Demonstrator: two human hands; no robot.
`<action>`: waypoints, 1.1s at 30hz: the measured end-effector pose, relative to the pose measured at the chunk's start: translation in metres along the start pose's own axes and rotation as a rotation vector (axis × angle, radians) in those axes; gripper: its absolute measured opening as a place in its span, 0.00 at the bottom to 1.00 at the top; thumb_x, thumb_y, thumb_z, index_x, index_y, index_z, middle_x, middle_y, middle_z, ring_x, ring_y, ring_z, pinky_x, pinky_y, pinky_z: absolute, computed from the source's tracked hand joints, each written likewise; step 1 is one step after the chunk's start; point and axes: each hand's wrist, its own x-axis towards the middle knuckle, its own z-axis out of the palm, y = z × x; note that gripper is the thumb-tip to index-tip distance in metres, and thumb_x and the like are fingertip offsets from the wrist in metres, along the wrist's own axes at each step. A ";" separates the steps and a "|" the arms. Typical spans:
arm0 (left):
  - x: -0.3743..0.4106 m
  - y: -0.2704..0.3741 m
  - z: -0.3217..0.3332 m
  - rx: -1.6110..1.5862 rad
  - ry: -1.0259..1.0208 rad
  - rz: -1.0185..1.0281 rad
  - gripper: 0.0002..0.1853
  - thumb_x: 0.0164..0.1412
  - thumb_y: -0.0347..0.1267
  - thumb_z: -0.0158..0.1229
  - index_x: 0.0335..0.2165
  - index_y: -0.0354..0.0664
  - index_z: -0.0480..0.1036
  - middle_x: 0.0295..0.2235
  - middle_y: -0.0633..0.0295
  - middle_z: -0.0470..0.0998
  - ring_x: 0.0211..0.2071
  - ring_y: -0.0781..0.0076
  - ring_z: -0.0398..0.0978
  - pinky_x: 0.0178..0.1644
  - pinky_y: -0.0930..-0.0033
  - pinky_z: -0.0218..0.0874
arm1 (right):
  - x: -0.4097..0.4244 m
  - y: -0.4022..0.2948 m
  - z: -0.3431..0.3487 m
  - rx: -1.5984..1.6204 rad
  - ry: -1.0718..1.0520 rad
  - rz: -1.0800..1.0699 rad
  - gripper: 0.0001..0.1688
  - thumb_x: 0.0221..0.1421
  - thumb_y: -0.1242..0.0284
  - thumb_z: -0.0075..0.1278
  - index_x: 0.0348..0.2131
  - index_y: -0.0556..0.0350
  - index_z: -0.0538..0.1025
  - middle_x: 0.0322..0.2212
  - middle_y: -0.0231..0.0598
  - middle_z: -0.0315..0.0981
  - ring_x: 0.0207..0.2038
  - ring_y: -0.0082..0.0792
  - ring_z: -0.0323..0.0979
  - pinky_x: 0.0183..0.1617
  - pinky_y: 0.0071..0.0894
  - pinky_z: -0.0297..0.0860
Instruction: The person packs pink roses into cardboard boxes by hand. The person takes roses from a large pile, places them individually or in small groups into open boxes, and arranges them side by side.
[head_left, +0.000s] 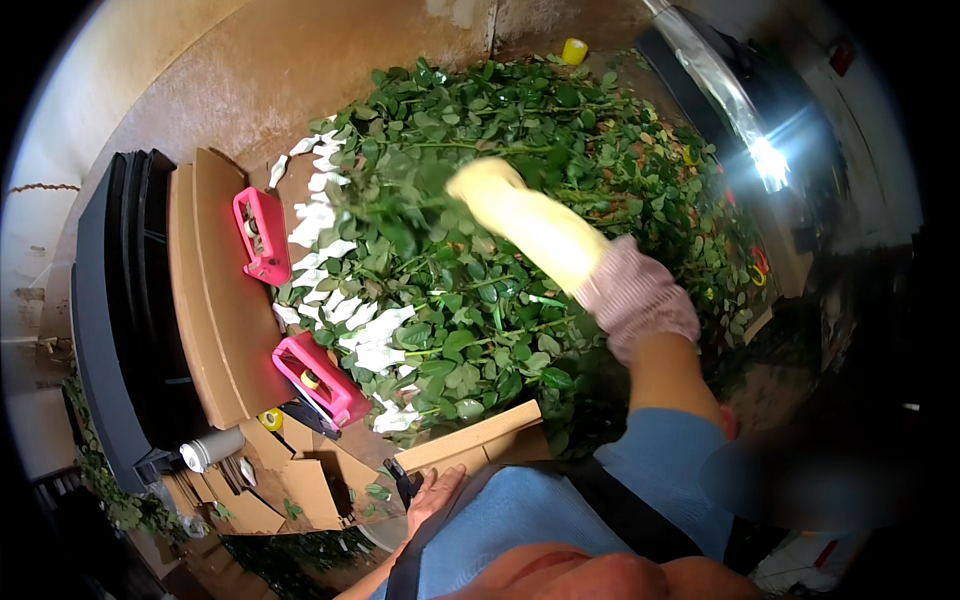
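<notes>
A pale yellow glove with a mauve knitted cuff covers my right hand, which reaches over the middle of a thick layer of leafy green flower stems. Motion blurs the fingers and the leaves beside them, so a grip cannot be made out. White sleeves cover the heads at the stems' left ends. Bare, my left hand rests low in the view against folded cardboard at the near edge, beside a black object. Part of it is hidden by my clothing.
Two pink tape dispensers stand left of the stems. Beyond them are cardboard sheets and black panels. A yellow tape roll lies at the back. Cardboard pieces and a grey-white cylinder are lower left.
</notes>
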 end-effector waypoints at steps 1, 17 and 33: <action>-0.004 -0.005 0.006 -0.060 0.006 -0.061 0.21 0.59 0.30 0.59 0.51 0.34 0.77 0.52 0.49 0.78 0.55 0.54 0.77 0.65 0.44 0.60 | -0.052 -0.011 -0.015 -0.230 -0.132 -0.085 0.16 0.60 0.66 0.50 0.43 0.49 0.84 0.45 0.41 0.82 0.40 0.39 0.82 0.41 0.41 0.78; -0.006 -0.002 -0.007 -0.004 -0.002 0.001 0.25 0.56 0.28 0.57 0.52 0.31 0.74 0.51 0.46 0.79 0.55 0.56 0.77 0.64 0.47 0.62 | 0.103 0.021 -0.117 -0.483 0.299 -0.004 0.29 0.65 0.68 0.51 0.64 0.48 0.67 0.60 0.43 0.70 0.60 0.43 0.71 0.60 0.47 0.68; -0.010 0.017 -0.009 -0.394 0.042 -0.124 0.27 0.58 0.31 0.57 0.56 0.32 0.73 0.55 0.50 0.77 0.58 0.58 0.74 0.68 0.46 0.55 | 0.030 0.061 -0.107 -0.244 0.963 -0.067 0.12 0.60 0.76 0.48 0.41 0.47 0.80 0.42 0.36 0.80 0.45 0.40 0.80 0.49 0.38 0.75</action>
